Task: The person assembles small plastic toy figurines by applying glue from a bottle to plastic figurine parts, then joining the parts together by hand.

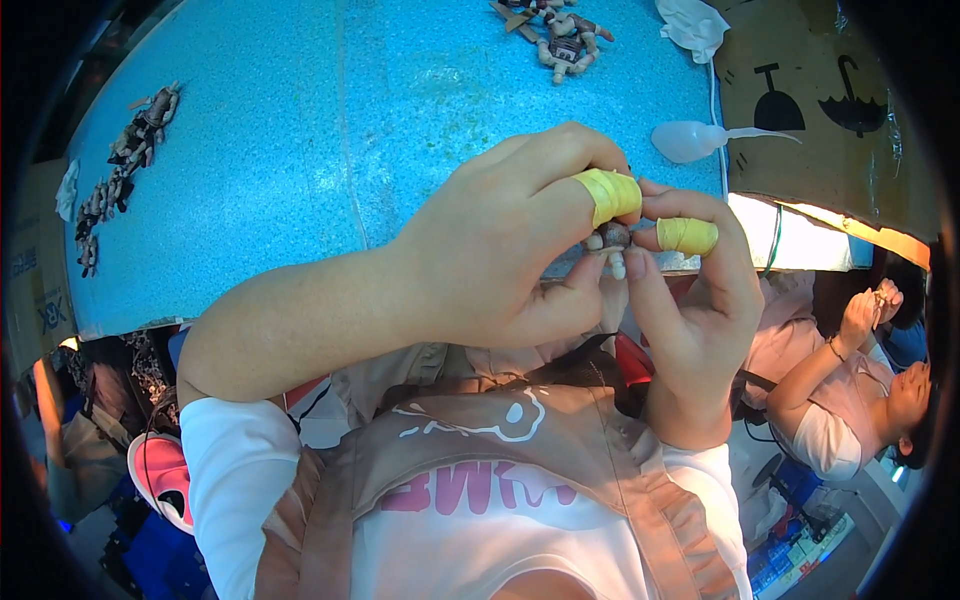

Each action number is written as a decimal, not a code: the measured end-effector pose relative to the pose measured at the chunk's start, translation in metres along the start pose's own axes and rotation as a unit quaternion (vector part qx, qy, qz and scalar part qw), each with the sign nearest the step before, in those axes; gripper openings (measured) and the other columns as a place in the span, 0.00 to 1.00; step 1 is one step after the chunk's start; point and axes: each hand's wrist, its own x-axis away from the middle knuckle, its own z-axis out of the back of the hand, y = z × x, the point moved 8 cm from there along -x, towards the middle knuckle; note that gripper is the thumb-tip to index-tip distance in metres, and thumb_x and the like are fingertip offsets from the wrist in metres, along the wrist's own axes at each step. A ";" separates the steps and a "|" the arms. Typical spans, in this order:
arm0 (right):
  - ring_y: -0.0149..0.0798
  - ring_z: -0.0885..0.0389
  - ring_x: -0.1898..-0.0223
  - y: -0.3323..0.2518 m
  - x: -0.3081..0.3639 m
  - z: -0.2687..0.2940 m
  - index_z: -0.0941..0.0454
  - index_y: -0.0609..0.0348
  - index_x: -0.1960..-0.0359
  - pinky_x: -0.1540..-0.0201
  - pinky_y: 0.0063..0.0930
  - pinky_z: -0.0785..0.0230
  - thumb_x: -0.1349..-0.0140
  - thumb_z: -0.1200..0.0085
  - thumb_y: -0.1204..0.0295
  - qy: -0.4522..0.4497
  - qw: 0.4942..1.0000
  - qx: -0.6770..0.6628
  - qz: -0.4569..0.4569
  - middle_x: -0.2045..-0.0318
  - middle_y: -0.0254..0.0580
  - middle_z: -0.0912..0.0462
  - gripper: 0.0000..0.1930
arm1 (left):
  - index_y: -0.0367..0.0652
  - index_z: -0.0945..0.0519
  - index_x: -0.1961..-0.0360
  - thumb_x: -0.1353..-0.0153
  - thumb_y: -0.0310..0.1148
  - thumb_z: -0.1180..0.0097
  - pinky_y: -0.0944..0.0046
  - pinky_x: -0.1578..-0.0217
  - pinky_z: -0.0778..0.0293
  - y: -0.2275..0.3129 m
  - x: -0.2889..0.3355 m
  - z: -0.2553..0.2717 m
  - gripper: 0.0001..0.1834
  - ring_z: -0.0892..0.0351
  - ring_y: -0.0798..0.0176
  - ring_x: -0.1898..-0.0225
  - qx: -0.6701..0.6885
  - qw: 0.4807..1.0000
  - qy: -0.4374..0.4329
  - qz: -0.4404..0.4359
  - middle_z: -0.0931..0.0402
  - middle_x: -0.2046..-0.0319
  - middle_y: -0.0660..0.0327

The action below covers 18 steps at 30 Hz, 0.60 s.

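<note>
Close to my body at the table's near edge, my left hand (515, 225) and my right hand (695, 300) meet around one small toy figure (614, 238). It has brown and pale parts. My left thumb and fingers pinch it from one side, my right thumb and fingers from the other. Yellow tape wraps a finger of each hand. Much of the figure is hidden behind my fingers.
On the blue table (270, 170), similar figures (145, 130) lie in a row at left, with more figures (568, 45) at the far side. A translucent squeeze bottle (688, 142), white tissue (695, 30) and cardboard box (830, 60) are at right. Another person (830, 400) works beside me.
</note>
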 end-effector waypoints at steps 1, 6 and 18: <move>0.44 0.23 0.60 -0.001 0.000 -0.001 0.24 0.67 0.72 0.58 0.30 0.30 0.56 0.42 0.82 0.000 1.000 0.000 0.000 0.64 0.47 0.24 0.08 | 0.34 0.28 0.62 0.61 0.23 0.47 0.62 0.65 0.26 0.000 0.001 -0.001 0.19 0.24 0.54 0.66 -0.005 1.000 -0.002 -0.001 0.30 0.59 0.49; 0.43 0.23 0.61 0.005 -0.001 -0.003 0.25 0.66 0.72 0.58 0.31 0.30 0.56 0.42 0.82 -0.006 0.999 0.001 -0.044 0.64 0.47 0.24 0.08 | 0.34 0.28 0.62 0.62 0.23 0.47 0.62 0.66 0.26 0.000 0.001 -0.002 0.19 0.25 0.55 0.67 -0.029 0.999 0.000 -0.014 0.30 0.60 0.50; 0.45 0.27 0.55 0.004 0.002 0.007 0.26 0.64 0.55 0.53 0.32 0.34 0.58 0.36 0.74 0.022 0.995 0.016 0.095 0.56 0.51 0.27 0.24 | 0.38 0.36 0.45 0.34 0.37 0.58 0.71 0.67 0.28 -0.038 0.016 -0.021 0.20 0.25 0.70 0.66 0.408 0.827 -0.050 0.383 0.28 0.55 0.59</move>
